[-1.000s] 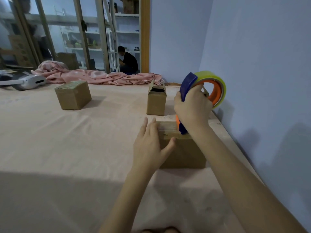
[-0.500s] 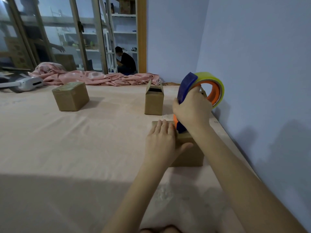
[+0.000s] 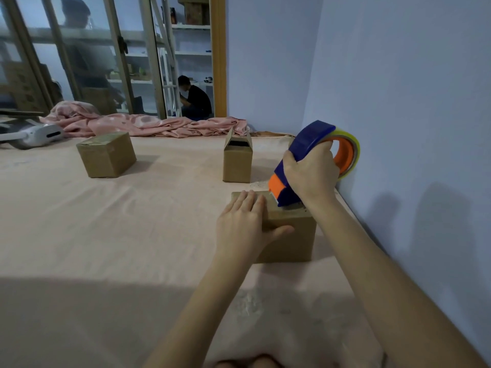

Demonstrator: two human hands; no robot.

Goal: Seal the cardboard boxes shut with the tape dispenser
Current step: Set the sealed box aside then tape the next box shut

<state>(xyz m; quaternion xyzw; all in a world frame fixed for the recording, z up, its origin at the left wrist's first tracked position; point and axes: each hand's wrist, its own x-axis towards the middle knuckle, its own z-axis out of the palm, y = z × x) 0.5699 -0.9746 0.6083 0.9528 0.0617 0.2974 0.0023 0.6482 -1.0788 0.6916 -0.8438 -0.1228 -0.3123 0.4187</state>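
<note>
Sealing in progress: right hand (image 3: 310,173) grips the tape dispenser (image 3: 313,144), nose on the near box (image 3: 287,235) by the wall; left hand (image 3: 244,224) lies flat on its top. Middle box (image 3: 237,166) stands open-flapped; far box (image 3: 106,154) looks closed.

Two bare forearms run into view from about five and six o'clock, each ending in a bare hand: the left hand (image 3: 243,229) toward the centre, the right hand (image 3: 310,172) at roughly two o'clock from it. No sleeve, cuff, watch, ring or glove shows on either arm as far as the frame reaches. At six o'clock, on the bottom edge, two rounded bare shapes appear, possibly knees, though too cropped to tell.
</note>
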